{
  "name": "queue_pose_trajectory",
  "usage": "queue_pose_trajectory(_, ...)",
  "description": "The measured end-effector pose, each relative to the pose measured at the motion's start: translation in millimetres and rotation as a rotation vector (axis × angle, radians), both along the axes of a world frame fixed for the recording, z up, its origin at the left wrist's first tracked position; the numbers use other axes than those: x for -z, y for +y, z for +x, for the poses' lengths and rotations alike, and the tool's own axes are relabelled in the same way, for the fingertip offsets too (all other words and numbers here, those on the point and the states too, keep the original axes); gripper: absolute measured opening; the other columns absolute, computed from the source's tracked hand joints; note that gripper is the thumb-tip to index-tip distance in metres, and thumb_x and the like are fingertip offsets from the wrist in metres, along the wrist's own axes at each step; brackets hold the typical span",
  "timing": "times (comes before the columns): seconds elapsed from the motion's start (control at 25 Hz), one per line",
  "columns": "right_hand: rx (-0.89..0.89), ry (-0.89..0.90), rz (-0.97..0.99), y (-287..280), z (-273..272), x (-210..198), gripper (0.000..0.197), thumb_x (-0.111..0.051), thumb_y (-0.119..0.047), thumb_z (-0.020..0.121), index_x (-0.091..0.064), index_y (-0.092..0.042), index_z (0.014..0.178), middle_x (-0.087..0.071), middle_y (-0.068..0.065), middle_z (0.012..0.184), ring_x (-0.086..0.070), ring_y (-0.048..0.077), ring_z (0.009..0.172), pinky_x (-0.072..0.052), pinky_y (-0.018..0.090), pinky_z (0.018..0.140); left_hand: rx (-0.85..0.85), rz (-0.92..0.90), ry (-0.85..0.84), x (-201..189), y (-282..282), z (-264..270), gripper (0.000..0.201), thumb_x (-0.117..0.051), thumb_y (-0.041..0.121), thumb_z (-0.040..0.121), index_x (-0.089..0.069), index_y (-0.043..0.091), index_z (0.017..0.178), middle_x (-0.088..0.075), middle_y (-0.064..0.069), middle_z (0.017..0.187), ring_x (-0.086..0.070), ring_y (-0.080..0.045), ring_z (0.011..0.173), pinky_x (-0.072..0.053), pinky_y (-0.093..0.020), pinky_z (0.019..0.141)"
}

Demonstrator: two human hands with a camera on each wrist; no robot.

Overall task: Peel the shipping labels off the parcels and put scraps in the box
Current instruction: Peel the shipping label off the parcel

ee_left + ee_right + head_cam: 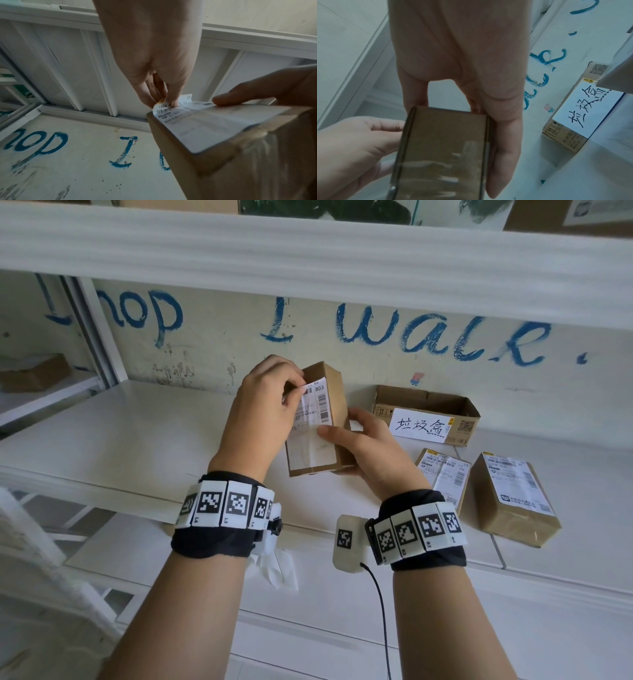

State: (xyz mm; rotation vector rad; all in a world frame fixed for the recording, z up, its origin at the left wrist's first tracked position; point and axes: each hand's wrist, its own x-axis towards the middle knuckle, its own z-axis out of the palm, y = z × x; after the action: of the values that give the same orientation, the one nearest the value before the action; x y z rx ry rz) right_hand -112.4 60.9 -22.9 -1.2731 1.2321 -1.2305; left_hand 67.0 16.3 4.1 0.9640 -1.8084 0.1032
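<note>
A small brown cardboard parcel (334,392) is held upright above the white shelf. My right hand (363,446) grips it from the right and underneath, thumb on its front face. A white shipping label (317,409) covers the front; its top left corner is lifted and curled. My left hand (270,402) pinches that corner between thumb and fingertips (173,102). In the left wrist view the label (214,124) lies flat lower down. The right wrist view shows the parcel's taped side (443,155) against my right palm (503,135).
An open cardboard box (428,414) with a handwritten white sign stands at the back right by the wall. Two more labelled parcels lie on the shelf to the right, one (445,477) flat and one (513,498) larger. A shelf board (308,251) runs overhead.
</note>
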Motion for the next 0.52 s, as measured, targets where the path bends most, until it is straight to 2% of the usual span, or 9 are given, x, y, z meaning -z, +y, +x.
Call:
queue_pose_trajectory(0.08,-0.024,0.017,0.012,2.7,4.0,-4.5,0.077,-0.095,-0.025,0.081,-0.054,-0.018,0.146,-0.079,0.012,0.125,-0.079,0.028,0.108,-0.068,0.052,0.09,-0.026,0.042,0.005,0.3,2.9,-3.8,0.006,-0.07,0.005,0.095,-0.076,0.004,0.097,-0.075,-0.006,0.112,-0.072,-0.019,0.098,-0.059,-0.024,0.082)
queue_pose_trajectory(0.16,-0.049,0.022,0.037,5.5,8.1,-10.1,0.089,-0.095,-0.018,0.082,-0.044,-0.017,0.155,-0.074,0.013,0.132,-0.077,0.028,0.112,-0.068,0.048,0.086,-0.066,0.11,-0.004,-0.5,5.2,-6.6,0.012,-0.067,0.006,0.097,-0.078,0.003,0.099,-0.077,-0.007,0.115,-0.075,-0.022,0.096,-0.061,-0.023,0.078)
queue_pose_trajectory(0.36,-0.046,0.05,0.041,6.6,5.9,-14.9,0.111,-0.094,-0.022,0.083,-0.023,-0.019,0.167,-0.072,0.012,0.131,-0.076,0.022,0.106,-0.066,0.035,0.071,-0.146,0.126,-0.042,0.5,2.0,-5.2,0.013,-0.066,0.01,0.099,-0.077,0.007,0.104,-0.078,-0.009,0.11,-0.076,-0.025,0.093,-0.065,-0.036,0.076)
queue_pose_trajectory(0.44,-0.067,0.11,0.034,9.0,3.7,-13.4,0.115,-0.097,-0.024,0.08,-0.022,-0.025,0.167,-0.072,0.009,0.133,-0.076,0.023,0.108,-0.067,0.037,0.075,-0.164,0.128,-0.053,3.0,-1.4,-5.0,0.011,-0.066,0.008,0.098,-0.077,0.008,0.101,-0.078,-0.008,0.107,-0.076,-0.026,0.092,-0.064,-0.04,0.075)
queue_pose_trajectory(0.52,-0.09,0.155,0.021,10.2,1.4,-11.3,0.111,-0.1,-0.024,0.076,-0.031,-0.027,0.163,-0.071,0.002,0.131,-0.076,0.025,0.113,-0.069,0.043,0.084,-0.172,0.131,-0.052,3.4,-5.9,-5.3,0.01,-0.065,0.005,0.097,-0.075,0.007,0.096,-0.078,-0.009,0.105,-0.075,-0.028,0.09,-0.064,-0.041,0.073)
